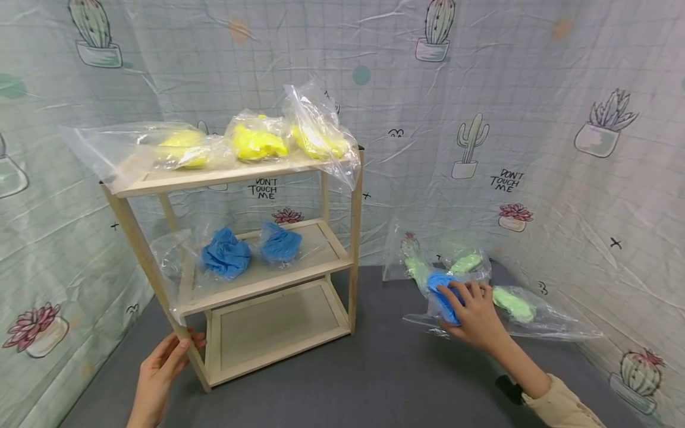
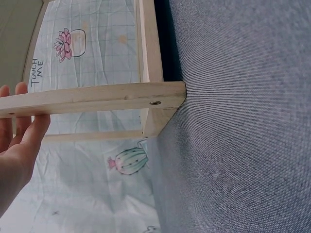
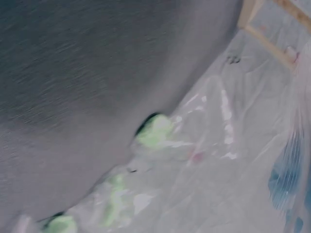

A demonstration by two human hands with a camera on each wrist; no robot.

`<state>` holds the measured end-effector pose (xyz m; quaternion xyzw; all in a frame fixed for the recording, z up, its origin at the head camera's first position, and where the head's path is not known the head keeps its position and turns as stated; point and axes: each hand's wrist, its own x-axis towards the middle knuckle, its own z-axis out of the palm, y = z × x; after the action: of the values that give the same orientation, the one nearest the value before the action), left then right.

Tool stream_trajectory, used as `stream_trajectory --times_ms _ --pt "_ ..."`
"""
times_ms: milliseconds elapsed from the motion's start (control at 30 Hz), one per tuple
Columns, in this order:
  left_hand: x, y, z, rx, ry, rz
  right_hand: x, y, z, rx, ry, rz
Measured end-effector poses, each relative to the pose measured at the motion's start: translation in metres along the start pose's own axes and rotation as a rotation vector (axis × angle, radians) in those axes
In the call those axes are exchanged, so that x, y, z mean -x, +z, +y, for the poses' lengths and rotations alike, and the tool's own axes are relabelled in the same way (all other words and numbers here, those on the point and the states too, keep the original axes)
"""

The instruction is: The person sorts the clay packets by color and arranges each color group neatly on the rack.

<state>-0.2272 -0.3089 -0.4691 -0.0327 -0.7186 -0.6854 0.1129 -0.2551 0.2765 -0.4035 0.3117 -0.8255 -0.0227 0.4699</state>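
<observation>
At the front left post of a three-tier wooden shelf (image 1: 353, 285), my left hand (image 1: 163, 365) holds the upright (image 2: 97, 99), thumb on one side and fingers on the other. On the right, my right hand (image 1: 473, 312) grips a clear zip bag with crumpled blue stuff (image 1: 443, 291) inside. In the right wrist view this blue bag (image 3: 286, 179) shows blurred at the right edge, and the hand itself is out of sight. Behind and beside that hand lie bags of light green stuff (image 1: 514, 304). Two more blue bags (image 1: 226, 252) sit on the middle tier.
Three bags of yellow stuff (image 1: 258, 142) rest on the top tier, one overhanging its left end. The bottom tier (image 1: 278, 324) is a bare panel. A dark grey cloth (image 1: 364, 380) covers the table, and cactus-print sheeting (image 1: 374, 107) hangs behind and at the sides.
</observation>
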Motion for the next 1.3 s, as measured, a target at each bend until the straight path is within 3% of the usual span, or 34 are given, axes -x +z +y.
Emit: stream_trajectory --times_ms 33,133,233,267,433,533,667,733,833,933,1133,1300 --pt "0.002 0.002 0.005 0.042 0.038 -0.022 -0.003 0.000 -0.002 -0.006 -0.008 0.013" --pt "0.011 0.012 0.028 0.048 0.049 -0.033 -0.012 -0.002 -0.009 -0.031 -0.034 0.052" --pt "0.012 0.014 0.031 0.061 0.076 -0.035 -0.021 -0.004 -0.016 -0.055 -0.052 0.065" --pt "0.012 0.015 0.033 0.029 0.055 -0.015 -0.024 -0.005 -0.019 -0.068 -0.058 0.069" --pt "0.005 0.006 0.016 0.027 0.053 -0.010 -0.045 -0.010 -0.033 -0.125 -0.092 0.129" --pt "0.000 0.002 0.006 -0.029 -0.008 0.005 -0.057 -0.012 -0.041 -0.156 -0.117 0.184" --pt "-0.007 -0.005 -0.014 -0.035 -0.018 0.019 -0.072 -0.014 -0.051 -0.184 -0.149 0.239" --pt "-0.007 -0.006 -0.015 -0.047 -0.014 0.007 -0.079 -0.014 -0.056 -0.195 -0.161 0.258" --pt "-0.005 -0.007 -0.014 0.033 0.058 -0.035 -0.090 -0.015 -0.063 -0.212 -0.177 0.283" --pt "-0.004 -0.006 -0.010 0.061 0.081 -0.053 -0.101 -0.016 -0.070 -0.225 -0.194 0.307" --pt "-0.006 -0.009 -0.017 -0.023 0.004 -0.014 -0.125 -0.016 -0.084 -0.223 -0.227 0.342" --pt "-0.010 -0.011 -0.025 -0.035 -0.021 0.021 -0.145 -0.014 -0.094 -0.214 -0.239 0.319"
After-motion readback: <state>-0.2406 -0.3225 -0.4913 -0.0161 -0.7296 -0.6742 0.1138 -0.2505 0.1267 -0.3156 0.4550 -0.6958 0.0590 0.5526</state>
